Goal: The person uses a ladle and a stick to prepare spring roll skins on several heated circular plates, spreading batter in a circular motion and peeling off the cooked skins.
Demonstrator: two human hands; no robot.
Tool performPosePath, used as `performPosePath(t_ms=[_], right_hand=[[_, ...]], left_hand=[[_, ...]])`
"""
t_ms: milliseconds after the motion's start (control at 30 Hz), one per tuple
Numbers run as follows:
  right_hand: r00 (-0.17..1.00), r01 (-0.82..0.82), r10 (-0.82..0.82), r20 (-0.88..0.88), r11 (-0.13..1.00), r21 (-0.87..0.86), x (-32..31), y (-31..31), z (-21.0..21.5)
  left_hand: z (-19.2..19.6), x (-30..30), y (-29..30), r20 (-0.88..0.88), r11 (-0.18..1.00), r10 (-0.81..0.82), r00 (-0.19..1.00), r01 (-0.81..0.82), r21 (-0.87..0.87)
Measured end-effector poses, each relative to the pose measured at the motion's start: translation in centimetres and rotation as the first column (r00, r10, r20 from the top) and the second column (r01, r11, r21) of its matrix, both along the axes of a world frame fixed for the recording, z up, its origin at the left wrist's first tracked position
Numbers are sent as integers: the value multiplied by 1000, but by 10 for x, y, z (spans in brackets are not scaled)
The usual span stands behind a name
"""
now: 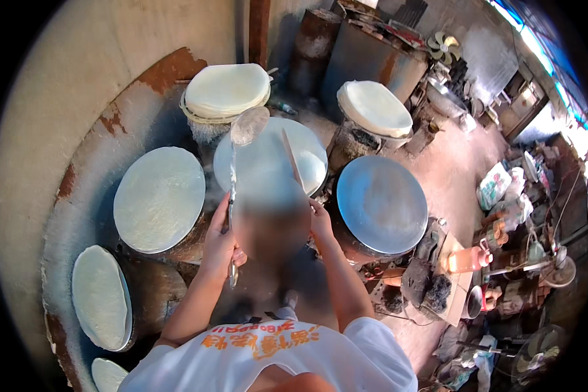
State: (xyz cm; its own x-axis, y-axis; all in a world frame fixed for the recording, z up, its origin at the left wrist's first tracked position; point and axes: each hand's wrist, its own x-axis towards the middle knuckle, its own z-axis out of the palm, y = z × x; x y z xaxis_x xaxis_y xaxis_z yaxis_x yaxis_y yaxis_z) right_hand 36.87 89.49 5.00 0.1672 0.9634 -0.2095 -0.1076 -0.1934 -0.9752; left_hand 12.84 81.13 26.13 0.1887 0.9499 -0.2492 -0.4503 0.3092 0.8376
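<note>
The left hand (221,243) is clamped on the long handle of a flat metal ladle (249,125), whose round head hangs over the far edge of the central steaming drum (271,157). The right hand (320,221) rests at that drum's near rim; a blurred patch and steam cover part of it, so I cannot tell whether its grip is closed on the thin stick (292,157) lying across the drum.

The risk, as I judge it, is steam rising from the central drum scalding a wrist, or the ladle head dragging and tearing the thin wet sheet.

Around the central drum I count six more round tops, perhaps seven drums in all: five pale sheets, one bare metal lid (381,204) to its right.
</note>
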Motion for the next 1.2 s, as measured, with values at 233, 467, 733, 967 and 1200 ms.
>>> performPosePath(t_ms=[233, 467, 733, 967, 1200], right_hand=[[960, -273, 280, -1, 934, -232, 68, -63, 41], [685, -127, 68, 726, 992, 26, 107, -17, 48], [538, -279, 67, 840, 955, 103, 113, -10, 51], [510, -336, 206, 835, 941, -27, 135, 4, 71], [723, -127, 112, 681, 992, -28, 124, -58, 24]], left_hand=[[-6, 51, 36, -101, 999, 9, 995, -5, 36], [6, 68, 59, 40, 997, -45, 998, 48, -68], [-19, 75, 103, 401, 950, 100, 911, 32, -310], [-11, 71, 92, 534, 861, 248, 808, 69, -504], [-24, 80, 95, 527, 894, 190, 829, 77, -442]])
